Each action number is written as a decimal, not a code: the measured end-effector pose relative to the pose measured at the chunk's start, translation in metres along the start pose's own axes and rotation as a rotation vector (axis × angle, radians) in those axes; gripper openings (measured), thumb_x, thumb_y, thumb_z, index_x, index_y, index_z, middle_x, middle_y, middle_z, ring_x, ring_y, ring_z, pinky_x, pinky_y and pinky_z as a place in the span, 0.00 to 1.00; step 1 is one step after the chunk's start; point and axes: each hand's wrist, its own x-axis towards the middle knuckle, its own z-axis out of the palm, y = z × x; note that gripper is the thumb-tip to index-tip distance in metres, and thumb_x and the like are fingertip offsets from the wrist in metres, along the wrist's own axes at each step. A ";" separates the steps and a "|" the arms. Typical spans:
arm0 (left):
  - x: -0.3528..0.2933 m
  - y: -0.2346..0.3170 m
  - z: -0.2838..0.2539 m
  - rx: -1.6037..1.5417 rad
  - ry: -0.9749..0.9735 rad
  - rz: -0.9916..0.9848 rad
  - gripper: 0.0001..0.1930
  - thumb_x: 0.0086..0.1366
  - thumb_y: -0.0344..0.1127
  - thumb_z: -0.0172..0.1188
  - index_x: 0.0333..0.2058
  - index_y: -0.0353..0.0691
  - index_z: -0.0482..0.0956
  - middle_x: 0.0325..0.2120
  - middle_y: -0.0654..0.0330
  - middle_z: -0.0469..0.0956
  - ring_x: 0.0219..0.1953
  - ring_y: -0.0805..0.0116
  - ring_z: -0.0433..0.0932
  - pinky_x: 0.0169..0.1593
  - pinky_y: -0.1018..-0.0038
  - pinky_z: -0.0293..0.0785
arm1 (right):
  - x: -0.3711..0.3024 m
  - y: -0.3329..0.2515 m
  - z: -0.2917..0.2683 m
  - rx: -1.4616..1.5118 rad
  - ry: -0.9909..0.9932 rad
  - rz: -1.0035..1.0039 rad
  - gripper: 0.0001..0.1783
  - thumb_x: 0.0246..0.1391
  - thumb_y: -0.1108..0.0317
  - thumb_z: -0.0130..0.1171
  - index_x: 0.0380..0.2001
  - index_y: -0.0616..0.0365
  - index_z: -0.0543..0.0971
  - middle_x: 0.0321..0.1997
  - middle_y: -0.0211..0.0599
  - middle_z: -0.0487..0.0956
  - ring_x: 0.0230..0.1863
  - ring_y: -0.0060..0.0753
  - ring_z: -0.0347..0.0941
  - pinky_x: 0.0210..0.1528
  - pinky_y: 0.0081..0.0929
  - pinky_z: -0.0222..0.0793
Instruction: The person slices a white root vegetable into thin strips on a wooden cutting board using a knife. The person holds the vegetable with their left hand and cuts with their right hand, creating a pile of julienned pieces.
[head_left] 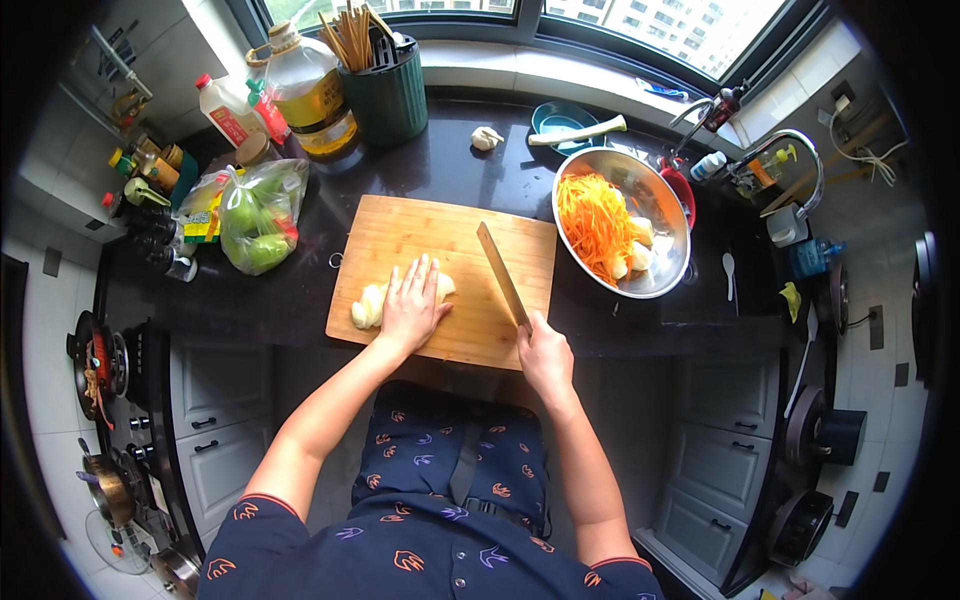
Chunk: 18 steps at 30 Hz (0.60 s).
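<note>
Flat on a row of pale yellow slices (368,306), which look like peeled potato, rests my left hand (410,308) with its fingers stretched out. The slices lie on the left part of a wooden cutting board (450,228); some are hidden under the palm. My right hand (546,356) is closed round the handle of a kitchen knife (502,275). The blade, seen almost edge-on, points away from me over the board's right side, apart from the slices. Right of the board, a steel bowl (672,225) holds shredded carrot (596,222) and pale peeled chunks (640,248).
Behind the board are a garlic bulb (486,138) and a teal bowl (560,118) with a pale stalk (580,131) across it. A bag of green vegetables (258,225), an oil jug (312,95) and a green chopstick holder (388,95) stand left. A white spoon (729,275) lies right.
</note>
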 end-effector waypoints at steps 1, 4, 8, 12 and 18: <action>0.002 0.003 -0.006 0.010 0.008 -0.008 0.42 0.61 0.54 0.68 0.68 0.38 0.65 0.67 0.44 0.65 0.70 0.49 0.64 0.71 0.54 0.60 | 0.000 -0.001 -0.001 -0.003 0.001 -0.002 0.09 0.65 0.61 0.56 0.41 0.53 0.76 0.28 0.56 0.82 0.35 0.63 0.81 0.37 0.54 0.77; 0.007 0.008 -0.018 -0.077 0.027 -0.049 0.37 0.61 0.54 0.69 0.63 0.39 0.71 0.61 0.47 0.71 0.65 0.48 0.68 0.68 0.55 0.64 | -0.001 -0.001 -0.001 -0.011 0.006 -0.008 0.09 0.65 0.61 0.56 0.41 0.53 0.77 0.28 0.56 0.82 0.34 0.63 0.81 0.37 0.54 0.77; 0.022 0.009 -0.016 -0.221 0.017 -0.152 0.26 0.59 0.50 0.71 0.51 0.41 0.79 0.51 0.50 0.75 0.56 0.50 0.73 0.60 0.57 0.70 | -0.001 -0.002 0.000 -0.027 0.005 -0.013 0.09 0.64 0.61 0.57 0.42 0.53 0.77 0.28 0.56 0.82 0.34 0.63 0.81 0.37 0.54 0.77; 0.033 0.009 -0.017 -0.246 -0.054 -0.163 0.18 0.59 0.44 0.72 0.45 0.45 0.81 0.49 0.53 0.76 0.55 0.51 0.73 0.57 0.59 0.73 | -0.002 0.000 0.002 -0.024 0.013 -0.031 0.09 0.64 0.61 0.57 0.42 0.53 0.77 0.27 0.56 0.82 0.33 0.63 0.81 0.36 0.54 0.77; 0.027 -0.016 -0.011 -0.421 -0.016 0.092 0.19 0.57 0.41 0.73 0.47 0.48 0.81 0.47 0.55 0.75 0.54 0.52 0.73 0.58 0.60 0.73 | -0.001 0.000 0.002 -0.056 -0.001 -0.013 0.09 0.65 0.61 0.57 0.41 0.53 0.77 0.26 0.57 0.82 0.33 0.63 0.81 0.35 0.54 0.77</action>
